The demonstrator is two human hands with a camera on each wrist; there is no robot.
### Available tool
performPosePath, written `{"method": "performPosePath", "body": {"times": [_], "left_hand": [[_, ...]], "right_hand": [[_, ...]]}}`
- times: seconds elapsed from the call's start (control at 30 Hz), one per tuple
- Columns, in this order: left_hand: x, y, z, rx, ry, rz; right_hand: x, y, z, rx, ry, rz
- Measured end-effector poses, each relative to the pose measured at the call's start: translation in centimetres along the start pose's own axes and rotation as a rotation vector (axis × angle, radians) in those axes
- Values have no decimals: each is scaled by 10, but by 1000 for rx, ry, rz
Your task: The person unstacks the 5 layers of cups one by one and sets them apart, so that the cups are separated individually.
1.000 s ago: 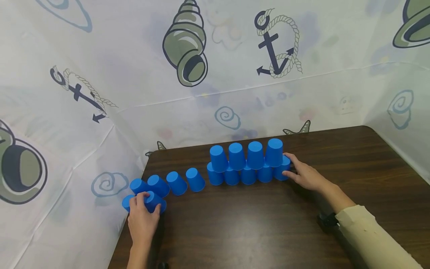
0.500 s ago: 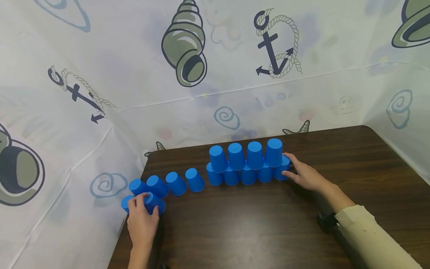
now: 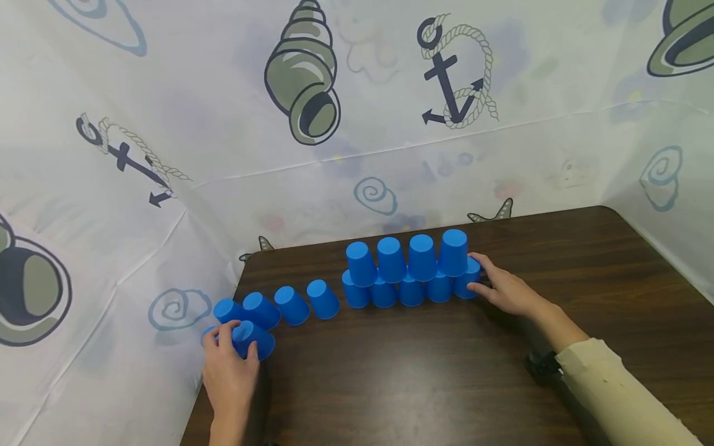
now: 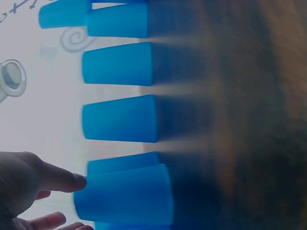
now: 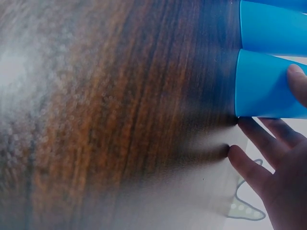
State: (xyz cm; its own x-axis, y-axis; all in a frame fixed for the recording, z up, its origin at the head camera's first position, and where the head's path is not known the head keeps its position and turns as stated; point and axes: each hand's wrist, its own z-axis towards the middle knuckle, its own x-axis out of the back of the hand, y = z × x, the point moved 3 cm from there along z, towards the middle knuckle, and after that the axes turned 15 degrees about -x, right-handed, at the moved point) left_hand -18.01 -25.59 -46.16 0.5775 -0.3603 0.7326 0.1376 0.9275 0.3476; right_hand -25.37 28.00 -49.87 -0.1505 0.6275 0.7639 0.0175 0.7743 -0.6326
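Left of the 2-tier cup stack, the left hand holds 1 inverted blue cup; the right hand, fingers spread, touches the stack's end cup. Cups look light, stiff, slick; mid-sides seem the best hold.

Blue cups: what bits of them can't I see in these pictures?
Head view: insides of the blue cups; they're upside down, so their own bases hide them.
Head view: most tops in the lower row; the upper row covers them.
Left wrist view: most of the lowest cup; a nearer cup and the bottom edge.
Right wrist view: the end cup's base; the right edge cuts it off.
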Motion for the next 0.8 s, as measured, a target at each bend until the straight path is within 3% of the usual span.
{"method": "performPosePath", "body": {"times": [0.13, 0.23, 0.33, 0.5, 0.63, 0.8], "left_hand": [[10, 11, 4, -57, 57, -23], [13, 25, 8, -139, 100, -56], [12, 44, 11, -244, 107, -149], [-1, 82, 17, -392, 36, -380], [-16, 107, 25, -438, -20, -509], [-37, 133, 39, -476, -56, -583]], "right_hand": [[0, 0, 1, 3, -1, 1], [0, 0, 0, 3, -2, -4], [0, -1, 0, 3, 0, -4], [0, -2, -1, 2, -2, -2], [0, -2, -2, 0, -1, -6], [0, -2, -2, 1, 1, -10]]}}
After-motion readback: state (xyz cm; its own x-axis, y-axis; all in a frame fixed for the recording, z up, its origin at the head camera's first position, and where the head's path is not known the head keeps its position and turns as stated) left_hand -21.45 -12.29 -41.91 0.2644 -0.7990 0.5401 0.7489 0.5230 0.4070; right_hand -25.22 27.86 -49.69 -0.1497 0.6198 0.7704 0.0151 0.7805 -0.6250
